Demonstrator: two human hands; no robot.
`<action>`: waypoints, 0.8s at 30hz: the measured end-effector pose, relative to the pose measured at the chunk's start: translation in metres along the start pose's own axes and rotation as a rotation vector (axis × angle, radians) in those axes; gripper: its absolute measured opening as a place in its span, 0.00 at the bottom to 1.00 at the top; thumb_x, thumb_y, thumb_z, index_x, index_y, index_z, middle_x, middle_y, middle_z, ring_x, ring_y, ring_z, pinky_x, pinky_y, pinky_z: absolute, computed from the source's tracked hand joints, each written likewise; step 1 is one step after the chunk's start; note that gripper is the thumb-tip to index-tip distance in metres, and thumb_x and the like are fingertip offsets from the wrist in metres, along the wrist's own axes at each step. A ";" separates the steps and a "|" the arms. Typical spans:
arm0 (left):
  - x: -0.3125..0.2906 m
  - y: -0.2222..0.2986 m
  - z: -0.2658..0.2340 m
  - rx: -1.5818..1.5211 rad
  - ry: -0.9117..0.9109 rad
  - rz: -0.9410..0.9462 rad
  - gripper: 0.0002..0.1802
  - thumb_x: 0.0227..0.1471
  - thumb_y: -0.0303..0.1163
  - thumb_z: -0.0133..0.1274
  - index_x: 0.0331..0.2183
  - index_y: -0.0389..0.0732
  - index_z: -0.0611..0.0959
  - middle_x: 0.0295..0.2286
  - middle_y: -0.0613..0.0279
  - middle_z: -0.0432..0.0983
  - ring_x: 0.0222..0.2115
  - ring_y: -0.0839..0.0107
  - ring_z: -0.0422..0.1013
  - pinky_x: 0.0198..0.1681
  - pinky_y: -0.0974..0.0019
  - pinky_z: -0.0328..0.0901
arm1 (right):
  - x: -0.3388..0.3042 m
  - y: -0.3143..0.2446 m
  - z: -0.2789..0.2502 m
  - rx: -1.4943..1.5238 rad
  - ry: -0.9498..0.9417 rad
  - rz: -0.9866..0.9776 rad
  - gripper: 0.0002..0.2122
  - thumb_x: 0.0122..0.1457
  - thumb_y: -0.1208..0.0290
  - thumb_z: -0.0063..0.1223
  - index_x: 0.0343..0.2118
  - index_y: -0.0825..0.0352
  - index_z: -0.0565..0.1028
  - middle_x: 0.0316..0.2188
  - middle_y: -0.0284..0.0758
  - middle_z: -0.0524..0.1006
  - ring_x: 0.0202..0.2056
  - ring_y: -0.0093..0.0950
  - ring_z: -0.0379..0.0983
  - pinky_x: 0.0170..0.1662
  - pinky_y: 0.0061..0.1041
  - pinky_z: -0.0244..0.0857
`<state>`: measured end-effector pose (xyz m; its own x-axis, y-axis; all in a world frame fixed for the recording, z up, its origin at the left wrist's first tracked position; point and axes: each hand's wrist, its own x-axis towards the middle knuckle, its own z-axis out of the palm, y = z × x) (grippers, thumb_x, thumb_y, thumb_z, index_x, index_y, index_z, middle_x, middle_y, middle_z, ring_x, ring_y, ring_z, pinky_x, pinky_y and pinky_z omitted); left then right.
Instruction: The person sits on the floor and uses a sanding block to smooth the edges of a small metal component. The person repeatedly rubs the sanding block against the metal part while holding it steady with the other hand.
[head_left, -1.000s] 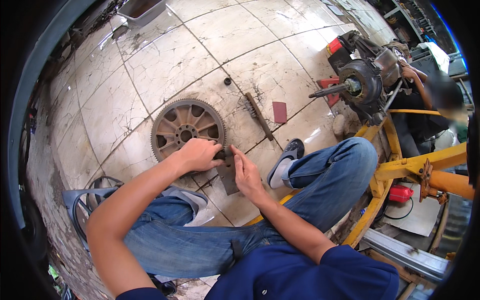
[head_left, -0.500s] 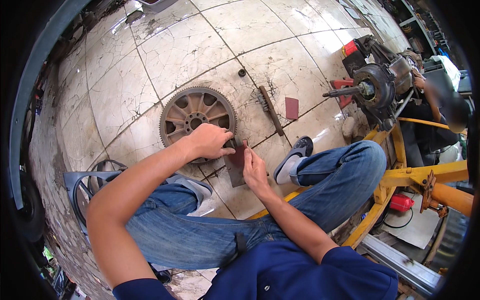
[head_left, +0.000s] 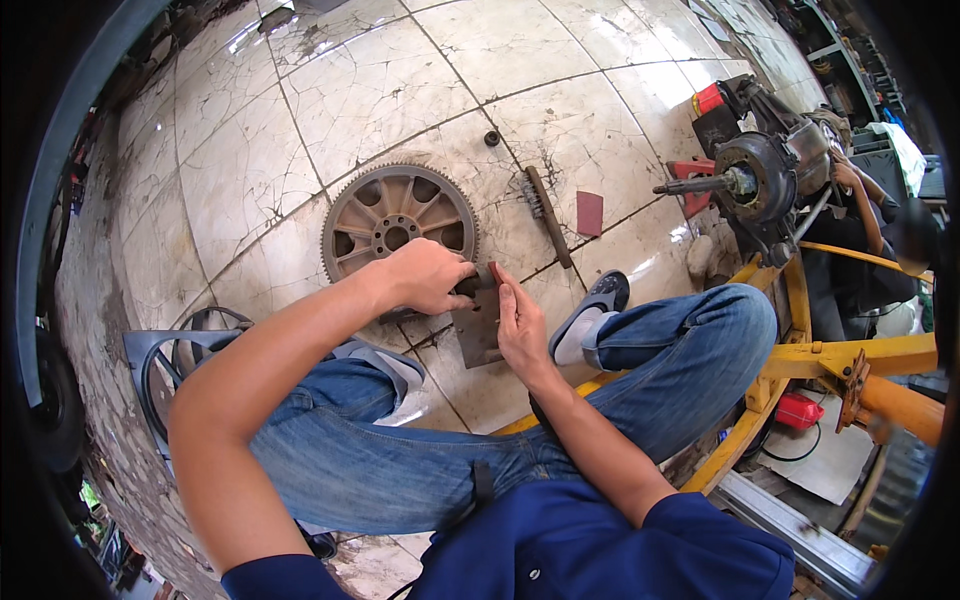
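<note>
My left hand (head_left: 430, 277) is closed round a small dark cylindrical metal part (head_left: 478, 279), whose far side is hidden by the fingers. Against the part's right end, my right hand (head_left: 522, 325) presses a piece of reddish sandpaper (head_left: 494, 271), fingers straight and together. Below both hands a grey-brown flat sheet (head_left: 480, 338) lies on the floor. A toothed flywheel (head_left: 345, 222) with a rusty spoked face rests flat just beyond my left hand. Farther right are a wire brush (head_left: 547, 215) with a wooden handle and a red-brown square of sandpaper (head_left: 590, 213).
A small black ring-shaped part (head_left: 491, 138) sits on the cracked tile floor (head_left: 380, 90). On the right, an axle assembly (head_left: 755, 180) stands by a yellow frame (head_left: 850, 352); another person's hand (head_left: 846, 172) is at it. A grey bent panel (head_left: 150, 365) with black hoses is at left.
My right hand has turned a little and brought the sandpaper up against the dark part's end. Less red shows over the flat sheet below. The view has shifted slightly.
</note>
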<state>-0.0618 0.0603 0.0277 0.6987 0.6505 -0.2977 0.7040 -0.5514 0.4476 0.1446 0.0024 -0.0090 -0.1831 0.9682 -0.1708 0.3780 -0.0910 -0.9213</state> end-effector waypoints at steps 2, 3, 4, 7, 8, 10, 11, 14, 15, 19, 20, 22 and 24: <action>-0.002 0.001 0.006 -0.013 0.020 0.006 0.31 0.50 0.57 0.56 0.40 0.36 0.81 0.31 0.54 0.79 0.35 0.54 0.77 0.37 0.55 0.71 | 0.000 -0.019 -0.006 -0.091 -0.087 0.222 0.17 0.70 0.68 0.40 0.54 0.71 0.73 0.46 0.47 0.79 0.49 0.34 0.76 0.51 0.29 0.68; -0.004 0.001 0.009 -0.004 0.017 0.004 0.31 0.50 0.58 0.57 0.40 0.36 0.81 0.31 0.54 0.79 0.35 0.54 0.77 0.37 0.55 0.71 | 0.000 -0.020 -0.006 -0.097 -0.098 0.251 0.17 0.70 0.68 0.40 0.54 0.71 0.73 0.47 0.48 0.79 0.50 0.34 0.76 0.51 0.29 0.68; -0.003 0.005 0.009 0.005 0.012 0.008 0.32 0.50 0.58 0.57 0.40 0.36 0.81 0.31 0.54 0.79 0.35 0.54 0.77 0.37 0.55 0.71 | -0.004 -0.013 -0.001 -0.027 -0.034 0.121 0.17 0.70 0.67 0.40 0.55 0.71 0.72 0.47 0.48 0.79 0.50 0.34 0.76 0.51 0.29 0.67; 0.003 0.008 0.008 0.035 -0.035 -0.013 0.34 0.48 0.62 0.56 0.38 0.36 0.81 0.31 0.55 0.79 0.35 0.54 0.77 0.36 0.54 0.72 | -0.005 -0.010 -0.007 0.038 0.000 0.010 0.17 0.70 0.67 0.40 0.55 0.71 0.72 0.48 0.47 0.78 0.50 0.33 0.76 0.52 0.29 0.67; 0.004 0.007 0.010 0.044 -0.058 -0.027 0.35 0.48 0.63 0.56 0.37 0.36 0.81 0.31 0.55 0.79 0.35 0.54 0.77 0.36 0.54 0.72 | -0.005 -0.010 -0.007 0.038 -0.012 0.019 0.17 0.70 0.68 0.40 0.55 0.71 0.72 0.48 0.47 0.78 0.51 0.33 0.76 0.53 0.29 0.67; 0.001 0.007 0.010 0.071 -0.053 -0.033 0.37 0.47 0.65 0.56 0.35 0.35 0.82 0.31 0.55 0.78 0.35 0.53 0.77 0.36 0.54 0.72 | -0.004 -0.010 -0.005 0.036 -0.027 0.035 0.16 0.70 0.69 0.39 0.56 0.70 0.72 0.49 0.46 0.78 0.51 0.32 0.75 0.53 0.28 0.66; 0.001 0.007 0.010 0.088 -0.050 -0.033 0.37 0.47 0.65 0.55 0.34 0.35 0.82 0.31 0.55 0.78 0.34 0.53 0.77 0.35 0.55 0.72 | -0.003 -0.009 -0.004 0.035 -0.028 0.039 0.16 0.70 0.70 0.39 0.56 0.71 0.72 0.49 0.45 0.78 0.52 0.32 0.75 0.54 0.28 0.66; 0.002 0.008 0.012 0.096 -0.071 -0.037 0.39 0.46 0.67 0.54 0.32 0.35 0.83 0.30 0.54 0.78 0.34 0.53 0.77 0.35 0.55 0.72 | -0.010 -0.016 -0.007 0.090 -0.014 0.057 0.16 0.70 0.71 0.40 0.56 0.70 0.72 0.50 0.44 0.78 0.52 0.32 0.75 0.54 0.28 0.66; 0.002 0.006 0.013 0.092 -0.069 -0.040 0.39 0.46 0.68 0.54 0.31 0.35 0.83 0.30 0.54 0.78 0.34 0.53 0.77 0.35 0.55 0.72 | -0.010 -0.017 -0.006 0.093 -0.007 0.036 0.16 0.70 0.71 0.40 0.56 0.69 0.72 0.50 0.44 0.78 0.52 0.33 0.75 0.53 0.29 0.67; 0.002 0.004 0.013 0.104 -0.051 -0.018 0.39 0.47 0.68 0.53 0.31 0.35 0.83 0.31 0.53 0.78 0.34 0.54 0.77 0.36 0.55 0.72 | -0.004 -0.011 -0.006 -0.048 -0.002 -0.050 0.15 0.70 0.71 0.40 0.55 0.68 0.72 0.49 0.45 0.78 0.51 0.36 0.76 0.51 0.29 0.68; 0.001 0.003 0.013 0.109 -0.049 -0.008 0.39 0.47 0.68 0.53 0.31 0.35 0.83 0.31 0.53 0.78 0.34 0.54 0.77 0.36 0.55 0.72 | -0.003 -0.012 -0.006 -0.093 -0.017 -0.027 0.15 0.70 0.71 0.40 0.55 0.68 0.72 0.49 0.46 0.78 0.50 0.37 0.76 0.51 0.29 0.68; 0.002 0.003 0.014 0.116 -0.058 0.000 0.40 0.47 0.69 0.52 0.32 0.35 0.83 0.31 0.53 0.78 0.34 0.54 0.77 0.36 0.56 0.72 | -0.006 -0.017 -0.009 -0.052 -0.005 -0.046 0.16 0.70 0.70 0.40 0.56 0.68 0.72 0.48 0.47 0.78 0.50 0.38 0.76 0.50 0.29 0.68; 0.002 0.003 0.016 0.108 -0.047 0.002 0.40 0.47 0.69 0.52 0.32 0.35 0.82 0.32 0.53 0.78 0.34 0.53 0.77 0.36 0.55 0.72 | -0.006 -0.018 -0.010 -0.086 -0.048 0.080 0.16 0.70 0.69 0.39 0.56 0.67 0.72 0.48 0.47 0.78 0.50 0.38 0.76 0.50 0.28 0.68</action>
<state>-0.0562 0.0514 0.0153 0.7035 0.6255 -0.3375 0.7105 -0.6072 0.3556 0.1478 0.0004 0.0125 -0.1914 0.9463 -0.2607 0.4687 -0.1453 -0.8713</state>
